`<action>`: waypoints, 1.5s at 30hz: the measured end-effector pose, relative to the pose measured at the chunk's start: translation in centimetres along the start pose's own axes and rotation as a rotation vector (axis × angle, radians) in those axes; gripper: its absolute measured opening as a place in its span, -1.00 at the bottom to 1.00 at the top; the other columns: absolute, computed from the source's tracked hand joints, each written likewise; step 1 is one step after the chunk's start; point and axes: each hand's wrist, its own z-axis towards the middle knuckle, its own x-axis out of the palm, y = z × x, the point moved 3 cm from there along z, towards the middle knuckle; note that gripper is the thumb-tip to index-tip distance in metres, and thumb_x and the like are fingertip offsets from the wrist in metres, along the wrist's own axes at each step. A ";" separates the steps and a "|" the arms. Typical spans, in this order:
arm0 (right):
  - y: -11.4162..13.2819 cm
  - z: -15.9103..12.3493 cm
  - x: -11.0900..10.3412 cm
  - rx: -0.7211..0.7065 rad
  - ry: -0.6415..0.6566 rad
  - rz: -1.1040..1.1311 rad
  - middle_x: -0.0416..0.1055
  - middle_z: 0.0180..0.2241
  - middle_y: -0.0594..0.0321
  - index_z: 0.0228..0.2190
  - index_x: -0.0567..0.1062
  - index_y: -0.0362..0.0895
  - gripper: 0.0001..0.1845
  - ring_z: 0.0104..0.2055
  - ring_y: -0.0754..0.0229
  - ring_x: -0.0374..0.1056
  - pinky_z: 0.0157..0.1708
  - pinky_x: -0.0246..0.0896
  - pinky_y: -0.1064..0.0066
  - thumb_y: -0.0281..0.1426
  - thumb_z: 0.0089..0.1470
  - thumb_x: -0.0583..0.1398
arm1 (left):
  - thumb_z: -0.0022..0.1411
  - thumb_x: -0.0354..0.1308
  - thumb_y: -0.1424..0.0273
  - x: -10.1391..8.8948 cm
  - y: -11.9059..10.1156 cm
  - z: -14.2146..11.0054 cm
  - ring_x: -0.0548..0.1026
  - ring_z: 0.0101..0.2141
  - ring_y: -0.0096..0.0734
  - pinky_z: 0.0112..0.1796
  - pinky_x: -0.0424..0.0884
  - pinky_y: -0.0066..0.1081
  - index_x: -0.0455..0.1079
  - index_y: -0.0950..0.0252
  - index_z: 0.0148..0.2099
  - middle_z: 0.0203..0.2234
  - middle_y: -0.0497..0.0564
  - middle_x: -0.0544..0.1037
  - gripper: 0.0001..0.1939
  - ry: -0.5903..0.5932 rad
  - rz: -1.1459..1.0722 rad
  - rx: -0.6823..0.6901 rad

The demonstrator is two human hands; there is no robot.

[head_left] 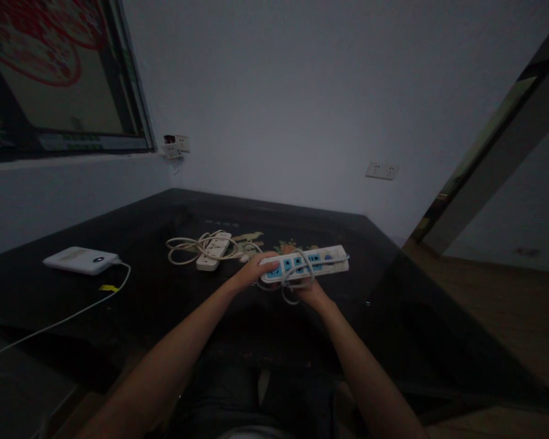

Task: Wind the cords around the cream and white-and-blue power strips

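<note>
A white power strip with blue sockets (pixel 297 264) is held above the dark table in front of me, its cord looped around the body. My left hand (pixel 255 268) grips the strip's left end, with the thumb lying on top. From below, my right hand (pixel 315 294) supports the middle of the strip; its fingers are mostly hidden behind the strip and cord. Left of my hands, a second white power strip (pixel 215 251) lies on the table with its pale cord in loose loops.
On the table's left lies a white power bank (pixel 81 260) with a cable (pixel 73 316) running off the near edge. Beside that cable is a yellow tag (pixel 108 288). Wall sockets (pixel 381 171) sit above the black table (pixel 155 317); a window (pixel 64 79) is at left.
</note>
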 end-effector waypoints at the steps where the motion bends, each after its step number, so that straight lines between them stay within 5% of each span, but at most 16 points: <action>1: 0.5 -0.1 0.1 -0.020 0.002 0.022 0.42 -0.02 0.18 -0.04 0.43 0.00 -0.59 0.12 0.03 0.24 0.14 0.07 0.09 -0.43 0.03 0.21 | 0.03 0.12 0.00 -0.3 0.1 0.1 0.41 -0.54 -0.42 -0.50 0.32 -0.46 0.38 0.36 -0.28 -0.53 -0.02 0.46 -0.52 -0.042 -0.001 0.006; 10: 2.5 -0.1 -0.8 -0.060 0.106 0.284 0.47 -0.14 0.16 -0.18 0.48 -0.12 -0.70 -0.07 0.08 0.39 -0.04 0.26 0.22 -0.38 -0.03 0.26 | 0.07 0.12 0.00 -3.5 1.4 1.5 0.47 -0.38 -0.32 -0.38 0.38 -0.42 0.39 0.38 -0.21 -0.39 0.03 0.51 -0.50 -0.386 0.040 0.077; 17: 2.1 -0.1 -0.6 0.002 0.076 0.577 0.44 -0.12 0.20 -0.04 0.27 0.01 -0.46 -0.06 0.10 0.42 -0.02 0.30 0.17 -0.28 -0.06 0.30 | 0.11 0.10 0.04 -3.2 1.2 1.4 0.48 -0.30 -0.27 -0.28 0.39 -0.39 0.42 0.35 -0.21 -0.34 0.03 0.53 -0.55 -0.396 0.112 0.108; 25: 2.6 -0.3 -0.3 0.072 0.161 0.615 0.43 -0.10 0.20 -0.10 0.42 -0.07 -0.52 -0.13 0.15 0.42 -0.06 0.31 0.25 -0.31 -0.11 0.34 | 0.14 0.07 0.09 -2.9 0.6 1.2 0.46 -0.27 -0.26 -0.22 0.38 -0.37 0.42 0.35 -0.21 -0.33 0.04 0.52 -0.60 -0.406 0.218 0.150; 36: 3.7 -1.5 -5.9 0.087 0.001 0.567 0.44 -0.42 0.26 -0.10 0.45 -0.13 -0.53 -0.41 0.24 0.38 -0.34 0.28 0.40 -0.15 -0.02 0.26 | 0.16 0.10 0.15 -3.8 0.4 0.7 0.45 -0.17 -0.25 -0.12 0.33 -0.37 0.42 0.31 -0.09 -0.20 0.04 0.54 -0.62 -0.567 0.417 0.166; 45: 2.5 -3.5 -9.8 0.169 -0.072 0.544 0.40 -0.43 0.24 -0.17 0.47 -0.13 -0.55 -0.48 0.27 0.32 -0.47 0.23 0.46 -0.10 -0.02 0.23 | 0.20 0.12 0.25 -3.5 0.2 0.4 0.46 -0.11 -0.23 -0.04 0.31 -0.34 0.38 0.26 0.02 -0.11 0.05 0.53 -0.64 -0.511 0.556 0.229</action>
